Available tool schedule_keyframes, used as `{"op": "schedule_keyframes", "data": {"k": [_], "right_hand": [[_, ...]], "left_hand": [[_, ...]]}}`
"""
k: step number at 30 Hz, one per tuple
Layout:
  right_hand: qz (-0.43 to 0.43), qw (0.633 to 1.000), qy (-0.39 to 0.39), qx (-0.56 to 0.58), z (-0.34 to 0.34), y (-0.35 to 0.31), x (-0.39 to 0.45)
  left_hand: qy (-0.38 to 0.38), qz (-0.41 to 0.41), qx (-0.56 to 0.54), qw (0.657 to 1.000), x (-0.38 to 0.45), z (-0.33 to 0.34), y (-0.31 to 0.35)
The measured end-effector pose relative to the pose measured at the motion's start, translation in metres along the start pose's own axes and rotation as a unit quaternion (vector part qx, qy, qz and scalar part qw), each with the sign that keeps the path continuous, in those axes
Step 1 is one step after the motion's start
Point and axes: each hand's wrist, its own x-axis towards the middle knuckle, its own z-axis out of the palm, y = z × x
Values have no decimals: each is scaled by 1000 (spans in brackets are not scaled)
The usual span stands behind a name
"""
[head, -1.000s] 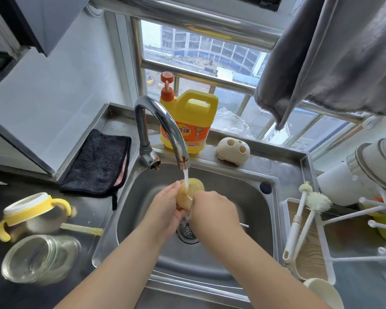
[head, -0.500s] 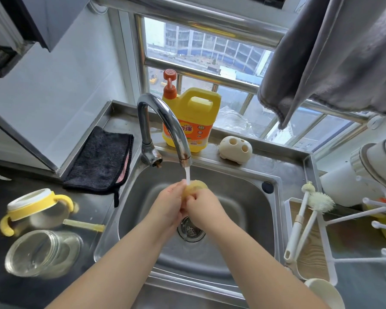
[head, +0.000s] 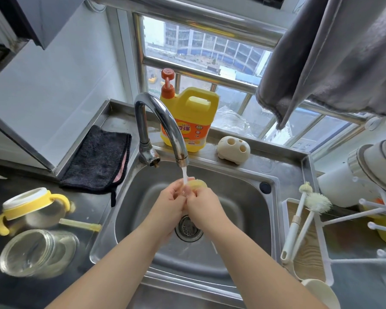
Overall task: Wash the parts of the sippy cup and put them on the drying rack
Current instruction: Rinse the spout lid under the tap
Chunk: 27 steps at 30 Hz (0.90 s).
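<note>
Under the running faucet (head: pixel 163 126), over the sink (head: pixel 243 188), a pale yellow sippy cup part (head: pixel 197 183) gets pinched between left hand (head: pixel 171 202) and right hand (head: pixel 202 206), both curled round it. Drying rack (head: pixel 352 221) sits off right.

A yellow plastic detergent jug with an orange pump top (head: pixel 188 118) is standing just behind the curved chrome tap (head: pixel 158 123), its orange label showing the brand "KEON" above two large white Chinese characters reading "奇强"; the smaller print is staying illegible.
</note>
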Motion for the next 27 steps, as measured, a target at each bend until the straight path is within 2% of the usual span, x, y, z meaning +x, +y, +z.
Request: {"op": "schedule_keyframes", "data": {"k": [5,8,11,14,16,18,21,24,27], "right_hand": [[29,1000,-2,-11,3,8,-7],[62,993,-36,89,6,6,-4],[95,970,-81,211,4,-1,-3],[121,958,-102,240,3,1,-5],[61,984,-73,153,6,3,-7],[-18,1000,-24,6,7,5,-9],[-91,985,-15,-148,-1,11,-13],[-79,973,-29,-215,-12,8,-16],[-37,977,-25,-207,-19,4,-11]], "left_hand": [[44,48,10,998,4,-7,-1],[9,30,-9,999,-1,-2,-4],[-21,12,-48,999,-5,-1,-5],[-36,11,-63,997,-7,-5,-6],[-36,15,-74,997,-7,-9,-6],[-41,18,-76,996,-6,-12,-6],[-38,19,-61,997,-4,-14,-6],[-1,-2,-117,993,0,-15,-4],[5,-9,-144,990,0,-12,-1]]}}
